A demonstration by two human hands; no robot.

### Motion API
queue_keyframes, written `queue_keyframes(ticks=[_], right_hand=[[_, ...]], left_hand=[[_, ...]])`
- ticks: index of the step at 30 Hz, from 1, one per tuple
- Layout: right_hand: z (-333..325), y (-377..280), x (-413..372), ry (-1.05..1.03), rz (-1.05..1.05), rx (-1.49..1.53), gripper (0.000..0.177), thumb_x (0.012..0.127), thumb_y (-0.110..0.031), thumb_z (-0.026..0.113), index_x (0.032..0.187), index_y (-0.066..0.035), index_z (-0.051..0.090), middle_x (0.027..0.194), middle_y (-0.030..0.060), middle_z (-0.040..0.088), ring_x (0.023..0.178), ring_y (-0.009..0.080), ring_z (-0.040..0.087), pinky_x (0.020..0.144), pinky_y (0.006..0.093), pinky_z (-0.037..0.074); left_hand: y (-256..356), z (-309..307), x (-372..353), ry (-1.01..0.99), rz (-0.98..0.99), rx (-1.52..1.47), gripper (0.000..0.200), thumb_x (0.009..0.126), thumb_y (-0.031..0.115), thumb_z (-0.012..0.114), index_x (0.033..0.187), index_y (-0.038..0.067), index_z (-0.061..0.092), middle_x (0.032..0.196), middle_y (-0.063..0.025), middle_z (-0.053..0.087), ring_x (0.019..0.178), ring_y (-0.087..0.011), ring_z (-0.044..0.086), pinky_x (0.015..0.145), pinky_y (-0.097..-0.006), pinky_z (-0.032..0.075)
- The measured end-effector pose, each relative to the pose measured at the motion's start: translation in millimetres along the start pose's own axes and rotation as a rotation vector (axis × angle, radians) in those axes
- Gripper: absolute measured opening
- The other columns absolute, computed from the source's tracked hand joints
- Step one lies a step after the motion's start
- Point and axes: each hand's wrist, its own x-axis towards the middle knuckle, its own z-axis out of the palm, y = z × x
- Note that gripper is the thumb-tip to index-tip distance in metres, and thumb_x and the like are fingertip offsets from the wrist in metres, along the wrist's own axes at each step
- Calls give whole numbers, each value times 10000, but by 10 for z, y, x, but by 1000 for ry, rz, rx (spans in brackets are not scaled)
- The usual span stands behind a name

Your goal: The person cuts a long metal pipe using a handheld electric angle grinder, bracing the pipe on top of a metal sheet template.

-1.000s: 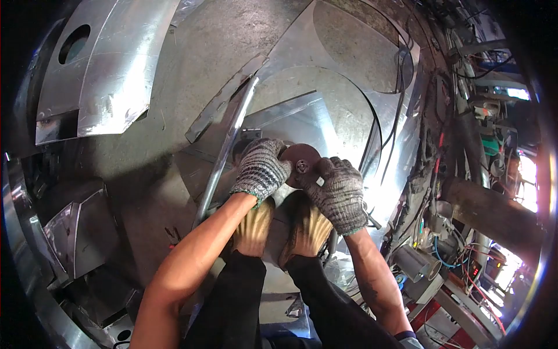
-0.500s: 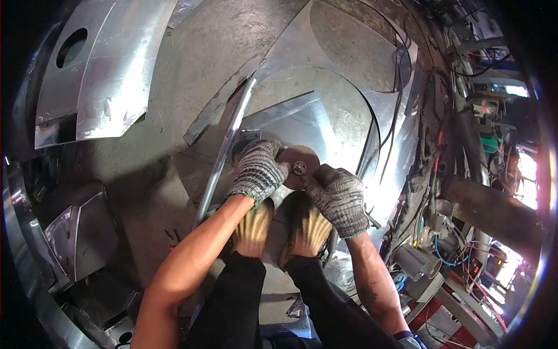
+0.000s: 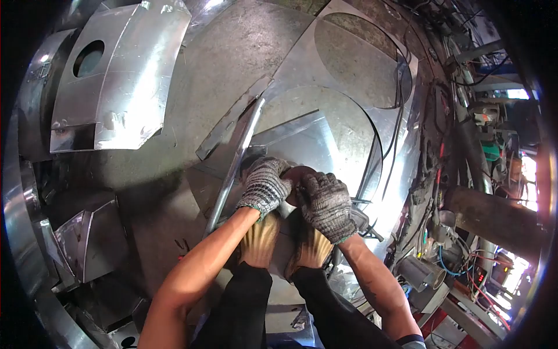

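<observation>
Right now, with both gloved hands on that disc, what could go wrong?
1. The left hand and right hand, in knit gloves, close on the brown disc. If the tool has power, which I cannot tell, a start could snag glove and fingers.
2. Cut sheet metal lies with bare edges close to the feet; a slip could cut.
3. A cable trails over the sheets and may chafe on an edge.

Round reddish-brown abrasive disc (image 3: 295, 173), dull and worn, flat face turned upward, mostly covered, only its upper edge showing, gripped from both sides between the gloved left hand (image 3: 265, 187) and right hand (image 3: 325, 203), low over a shiny metal sheet (image 3: 302, 139)
</observation>
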Motion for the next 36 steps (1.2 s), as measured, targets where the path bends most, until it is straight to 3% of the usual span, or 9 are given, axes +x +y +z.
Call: queue_keyframes(ticks=[5,9,10,15,16,19,23,28,36], right_hand=[[-31,-40,-36,6,68,4,366,883,-298,738,1156,-64,667,1051,189,686,957,389,651,807,515,527],[-209,-186,139,-302,120,7,811,826,-454,730,1545,-197,454,1577,231,423,1412,479,409,1177,582,351],[137,70,31,-157,-164,-11,736,885,-403,660,1550,-173,444,1574,251,423,1366,500,450,1176,624,341],[-169,304,381,-253,-104,102,541,950,-400,646,1410,-126,568,1264,297,608,1244,476,558,1025,564,481],[221,412,306,-171,-51,80,594,952,-427,645,1460,-139,532,1291,297,603,1282,485,538,1053,572,463],[-384,240,507,-573,39,284,755,892,-475,721,1532,-160,475,1399,296,567,1304,492,532,1106,544,444],[-1251,186,194,-444,137,448,774,827,-367,810,1496,-116,515,1335,249,583,1270,446,576,1094,507,491],[-1894,339,-538,-246,1,1261,899,783,-191,848,1562,-57,418,1499,143,539,1386,249,511,1140,398,458],[-1673,397,-1535,39,108,1366,1005,792,-198,910,1608,-38,346,1472,110,533,1378,217,480,1191,379,384]], left_hand=[[-114,114,45,4,-35,-118,380,819,272,727,1154,96,759,1145,-198,733,1124,-379,669,1039,-472,492],[-423,216,-24,22,-24,-468,318,901,278,668,1100,38,730,1031,-171,729,986,-289,678,899,-414,530],[-323,162,-104,-43,-146,-783,254,954,193,616,1118,30,722,1057,-130,731,984,-234,667,879,-377,542],[-256,218,-136,-144,176,-565,490,893,75,727,1359,63,573,1302,-119,692,1218,-234,643,1079,-366,495],[-453,368,-15,-252,182,-402,576,914,224,742,1433,38,575,1416,-134,655,1338,-235,584,1114,-385,459],[-1080,1147,387,-325,172,-574,616,903,233,745,1470,84,557,1423,-168,636,1341,-288,583,1123,-386,458],[-158,376,-78,-307,410,-497,586,883,211,751,1440,120,593,1396,-163,621,1229,-318,628,1059,-418,509],[1577,-991,-745,-276,1189,137,654,899,314,739,1494,139,533,1379,-169,607,1189,-384,619,1034,-532,501],[2138,-547,-976,-429,1340,331,520,785,335,758,1241,95,688,1265,-286,618,1133,-476,615,967,-550,523]])
